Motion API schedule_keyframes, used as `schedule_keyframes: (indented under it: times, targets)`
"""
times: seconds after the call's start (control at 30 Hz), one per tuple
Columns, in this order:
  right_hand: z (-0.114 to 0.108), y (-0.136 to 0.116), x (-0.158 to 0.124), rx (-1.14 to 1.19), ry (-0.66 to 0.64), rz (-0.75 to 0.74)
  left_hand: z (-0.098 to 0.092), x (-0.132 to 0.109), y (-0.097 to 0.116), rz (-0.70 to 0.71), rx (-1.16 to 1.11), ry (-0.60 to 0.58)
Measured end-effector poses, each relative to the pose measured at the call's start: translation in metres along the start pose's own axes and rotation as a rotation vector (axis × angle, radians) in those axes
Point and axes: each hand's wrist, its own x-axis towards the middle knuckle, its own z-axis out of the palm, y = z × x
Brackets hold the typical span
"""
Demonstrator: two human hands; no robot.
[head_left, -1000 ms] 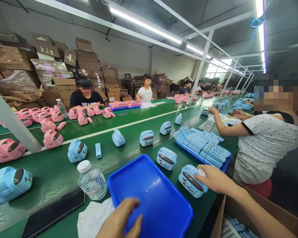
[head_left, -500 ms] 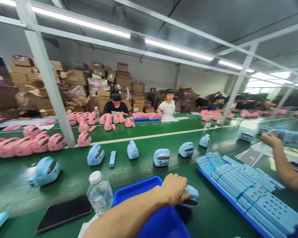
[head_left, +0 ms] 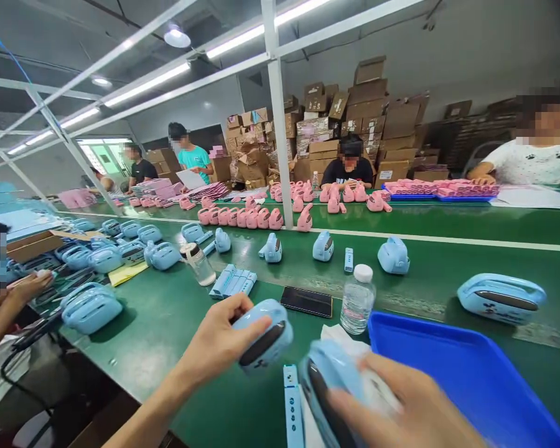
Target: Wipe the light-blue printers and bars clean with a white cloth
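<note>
A person's left hand (head_left: 214,342) lifts a pale blue plastic case (head_left: 266,333) with a dark oval panel above a green workbench (head_left: 135,351), its fingers (head_left: 249,322) closed around the shell; the right hand (head_left: 401,404) grips a second pale blue case (head_left: 329,379), its fingers (head_left: 378,379) closed over a white cloth (head_left: 376,392) pressed against the shell, though motion blur softens the detail; a slim blue bar (head_left: 292,404) lies just beside that second case; a clear water bottle (head_left: 357,300), a black phone (head_left: 307,302) and an empty-looking blue tray (head_left: 462,373) sit near the hands; on the left, a co-worker's hand (head_left: 30,287) works near another pale blue case (head_left: 91,308); more blue cases dot the bench, while rows of pink cases (head_left: 242,218) line the bench beyond; a seated co-worker (head_left: 350,165) faces them, with stacked cardboard cartons (head_left: 364,118) behind.
</note>
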Motion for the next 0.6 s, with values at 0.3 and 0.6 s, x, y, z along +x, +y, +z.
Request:
schedule_keyframes:
  times: [0.3,0.6]
  targets:
    - [0.094,-0.055,0.105,0.119,-0.072,0.083,-0.021,-0.007,-0.12,-0.317,-0.019,0.167]
    - [0.069,-0.036,0.059,0.18,0.07,0.221,-0.013,-0.012,-0.149,-0.387,-0.012,-0.001]
